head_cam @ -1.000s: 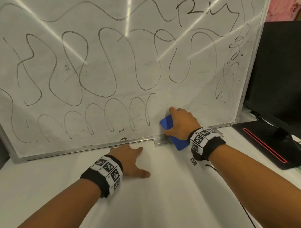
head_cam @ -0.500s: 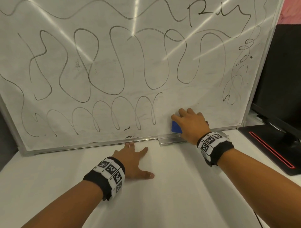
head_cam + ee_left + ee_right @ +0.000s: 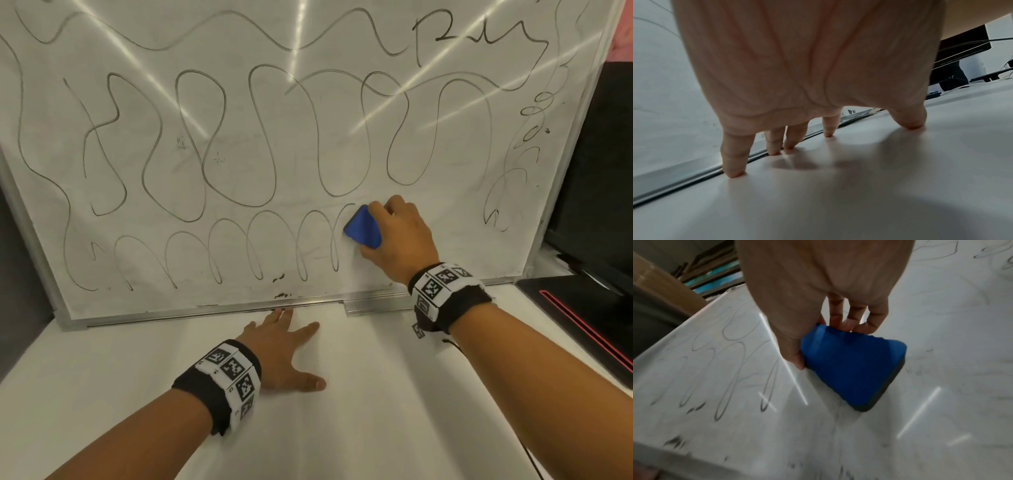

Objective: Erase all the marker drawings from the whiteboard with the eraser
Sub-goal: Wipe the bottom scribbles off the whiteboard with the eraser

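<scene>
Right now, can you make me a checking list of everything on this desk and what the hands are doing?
Surface: white table, bare where visible.
Job's things: whiteboard leaning upright, covered in marker squiggles; blue eraser against its lower part.
Clutter: nothing seen.
Grippers: right hand grips the eraser; left hand rests flat, fingertips at the board's frame.
Cables: thin black cable under the right arm.
Surroundings: dark monitor at right.

Office: whiteboard point(image 3: 308, 154), monitor point(image 3: 596, 171) on white desk point(image 3: 376, 428).
</scene>
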### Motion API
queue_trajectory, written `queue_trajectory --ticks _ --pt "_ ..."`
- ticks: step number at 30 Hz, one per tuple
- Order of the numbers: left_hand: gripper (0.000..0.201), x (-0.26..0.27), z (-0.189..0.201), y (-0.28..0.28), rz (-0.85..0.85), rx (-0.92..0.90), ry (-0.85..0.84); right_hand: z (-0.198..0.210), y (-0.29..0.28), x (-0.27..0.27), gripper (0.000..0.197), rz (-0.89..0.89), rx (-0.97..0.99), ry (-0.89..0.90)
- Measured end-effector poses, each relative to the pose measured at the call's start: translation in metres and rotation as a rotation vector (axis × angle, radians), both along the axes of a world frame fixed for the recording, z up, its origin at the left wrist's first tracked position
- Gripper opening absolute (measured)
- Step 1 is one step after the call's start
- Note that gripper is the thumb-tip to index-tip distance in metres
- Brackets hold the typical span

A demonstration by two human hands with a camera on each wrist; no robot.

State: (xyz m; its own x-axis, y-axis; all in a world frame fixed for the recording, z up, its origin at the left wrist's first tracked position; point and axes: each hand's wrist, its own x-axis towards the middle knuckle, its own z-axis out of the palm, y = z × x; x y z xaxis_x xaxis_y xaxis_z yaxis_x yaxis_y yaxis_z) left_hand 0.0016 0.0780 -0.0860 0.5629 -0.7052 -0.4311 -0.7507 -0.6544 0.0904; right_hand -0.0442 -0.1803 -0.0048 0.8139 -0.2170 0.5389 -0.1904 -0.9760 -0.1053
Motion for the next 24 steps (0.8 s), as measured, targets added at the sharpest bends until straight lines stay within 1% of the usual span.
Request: queue_trajectory --ticks 2,4,6,7,10,12,14,17,19,21,24 --pt "0.113 -0.001 0.003 -0.002 0.002 0.004 0.007 -0.007 0.004 -0.004 0.054 0.009 0.005 0.056" --pt "0.114 -0.001 0.005 -0.002 0.012 0.002 0.008 -0.02 0.008 -0.012 0.054 0.024 -0.03 0.166" --pt "0.117 0.002 0.006 -0.001 0.026 0.0 0.006 -0.021 0.01 -0.016 0.056 0.022 -0.02 0.221" --pt "0.12 0.004 0.006 -0.002 0.033 -0.002 0.0 -0.015 0.009 -0.014 0.058 0.014 0.01 0.204" --pt "0.124 0.01 0.009 -0.005 0.046 -0.008 -0.021 0.016 0.011 0.0 0.063 -0.035 0.093 0.059" --pt "0.124 0.013 0.012 -0.006 0.036 -0.008 -0.025 0.03 0.015 0.008 0.063 -0.052 0.123 0.017" --pt "0.123 0.015 0.014 -0.004 0.021 -0.008 -0.037 0.027 0.022 0.008 0.062 -0.041 0.13 0.041" --pt "0.123 0.017 0.012 0.003 0.005 -0.011 -0.037 0.001 0.03 -0.001 0.061 0.001 0.093 0.166" --pt "0.12 0.016 0.009 0.008 0.011 -0.012 -0.015 -0.009 0.028 -0.004 0.061 0.002 0.078 0.214" --pt "0.114 0.013 0.007 0.012 0.023 0.004 0.007 -0.002 0.024 -0.001 0.063 -0.016 0.082 0.186" --pt "0.106 0.004 0.013 0.013 0.055 0.028 0.026 0.019 0.024 0.009 0.063 -0.042 0.071 0.093"
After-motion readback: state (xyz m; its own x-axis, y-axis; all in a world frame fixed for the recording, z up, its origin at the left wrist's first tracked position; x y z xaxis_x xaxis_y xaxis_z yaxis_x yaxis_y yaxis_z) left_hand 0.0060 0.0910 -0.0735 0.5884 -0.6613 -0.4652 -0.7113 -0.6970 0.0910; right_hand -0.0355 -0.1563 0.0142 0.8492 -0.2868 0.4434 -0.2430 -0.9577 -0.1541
